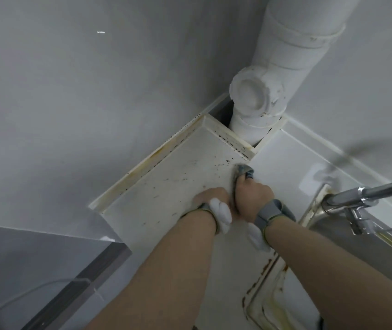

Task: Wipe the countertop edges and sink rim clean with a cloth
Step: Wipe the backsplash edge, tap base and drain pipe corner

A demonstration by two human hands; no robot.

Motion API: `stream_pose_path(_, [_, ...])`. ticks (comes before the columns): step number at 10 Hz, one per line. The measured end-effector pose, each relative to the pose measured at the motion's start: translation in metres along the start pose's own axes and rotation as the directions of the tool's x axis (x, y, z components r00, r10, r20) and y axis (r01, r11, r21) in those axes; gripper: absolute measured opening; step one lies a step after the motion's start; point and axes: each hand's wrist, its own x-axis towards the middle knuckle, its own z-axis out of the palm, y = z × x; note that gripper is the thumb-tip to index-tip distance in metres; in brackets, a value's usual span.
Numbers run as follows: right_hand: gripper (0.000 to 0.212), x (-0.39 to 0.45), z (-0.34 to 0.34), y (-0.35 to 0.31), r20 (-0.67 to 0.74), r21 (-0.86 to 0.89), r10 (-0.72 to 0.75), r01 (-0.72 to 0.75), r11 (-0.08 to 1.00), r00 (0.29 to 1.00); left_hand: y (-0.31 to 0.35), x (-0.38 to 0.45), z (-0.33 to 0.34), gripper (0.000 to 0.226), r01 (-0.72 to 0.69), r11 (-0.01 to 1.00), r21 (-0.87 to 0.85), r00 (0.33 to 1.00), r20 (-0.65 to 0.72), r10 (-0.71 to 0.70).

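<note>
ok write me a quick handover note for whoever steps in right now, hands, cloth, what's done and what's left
Right hand: grips the bunched grey cloth and presses it on the speckled white countertop, near the corner by the white drain pipe.
Left hand: rests on the countertop beside the right, holding nothing visible.
Done: cannot tell.
Left: dark specks across the countertop, yellowed back edge strip, and the stained steel sink rim by the chrome faucet.

Ahead of you the countertop (178,177) lies bare up to its far raised lip, so you can slide freely there. The white pipe (261,108) blocks the far right corner, and the chrome faucet (361,198) juts in from your right.
</note>
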Motion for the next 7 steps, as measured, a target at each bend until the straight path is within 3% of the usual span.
stream_pose_path(2, [0.047,0.025,-0.012,0.020,0.060,0.111,0.051,-0.058,0.992,0.997,-0.010,-0.023,0.040,0.046,0.090,0.996,-0.025,0.989,0.119,-0.086])
stream_pose_path(3, [0.047,0.042,-0.021,0.012,0.061,0.143,0.050,-0.059,0.988,0.997,-0.033,-0.023,0.036,0.045,0.129,0.981,-0.143,0.987,0.112,-0.114])
stream_pose_path(4, [0.053,0.020,-0.015,-0.008,0.001,0.092,-0.118,0.117,0.989,0.993,-0.040,-0.015,0.036,0.042,0.162,0.962,-0.221,0.979,0.156,-0.130])
stream_pose_path(5, [0.061,0.000,-0.011,-0.005,-0.016,-0.047,-0.224,0.223,0.974,0.974,-0.030,-0.023,0.033,0.045,0.149,0.974,-0.171,0.966,0.236,-0.106])
stream_pose_path(7, [0.056,0.048,-0.030,-0.019,-0.001,0.046,0.025,-0.025,0.999,1.000,-0.027,-0.030,0.029,0.051,0.085,0.995,-0.058,0.972,0.224,-0.070])
